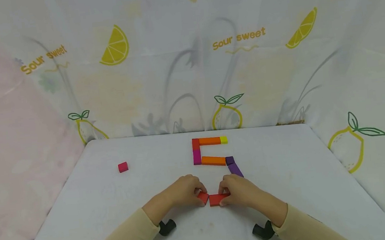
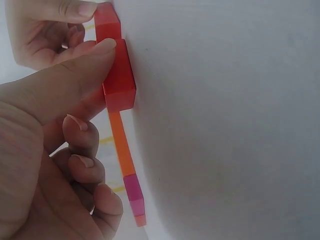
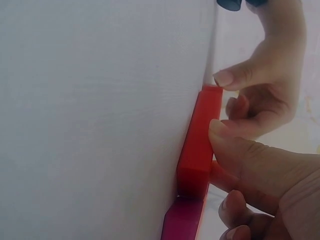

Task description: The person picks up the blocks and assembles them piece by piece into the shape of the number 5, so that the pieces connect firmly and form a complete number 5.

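Note:
My left hand (image 1: 186,191) pinches a red block (image 1: 203,197) between thumb and fingers near the front middle of the table. Close beside it, my right hand (image 1: 236,189) grips a longer red block (image 1: 216,200) by its right part. The two blocks lie nearly end to end, the left one turned at an angle. In the left wrist view, my thumb lies on the nearer red block (image 2: 120,80). Just behind my right hand, a purple bar (image 1: 235,170) slants down from a small dark purple cube (image 1: 230,160), its lower end hidden.
Farther back, an orange bar (image 1: 210,141), yellow cube (image 1: 224,140), red block (image 1: 195,144), magenta block (image 1: 197,157) and second orange bar (image 1: 213,161) form a bracket shape on the white table (image 1: 117,206). Off to the left sits a red cube (image 1: 123,166). Patterned cloth (image 1: 174,79) stands behind.

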Available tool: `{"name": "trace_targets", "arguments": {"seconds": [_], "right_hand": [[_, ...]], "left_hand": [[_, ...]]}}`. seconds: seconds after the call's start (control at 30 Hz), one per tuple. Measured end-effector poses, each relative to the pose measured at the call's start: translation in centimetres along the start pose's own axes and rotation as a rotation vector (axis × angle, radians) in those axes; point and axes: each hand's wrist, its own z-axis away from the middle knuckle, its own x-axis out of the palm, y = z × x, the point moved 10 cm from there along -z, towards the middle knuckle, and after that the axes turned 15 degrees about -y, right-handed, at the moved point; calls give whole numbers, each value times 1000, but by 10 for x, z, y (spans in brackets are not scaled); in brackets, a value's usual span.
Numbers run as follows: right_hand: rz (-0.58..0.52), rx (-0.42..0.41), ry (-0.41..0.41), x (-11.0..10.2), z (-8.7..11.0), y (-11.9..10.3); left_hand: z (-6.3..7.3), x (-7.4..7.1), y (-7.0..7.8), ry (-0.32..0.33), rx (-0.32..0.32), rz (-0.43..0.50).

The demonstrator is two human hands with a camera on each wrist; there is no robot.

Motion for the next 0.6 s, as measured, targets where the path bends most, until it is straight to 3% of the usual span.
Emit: {"name": "trace_targets", "arguments": {"seconds": [0.6], "right_hand": [[-3,3,-4,1,0,1]], "left_hand": [[1,1,3,-9,0,24]]}}
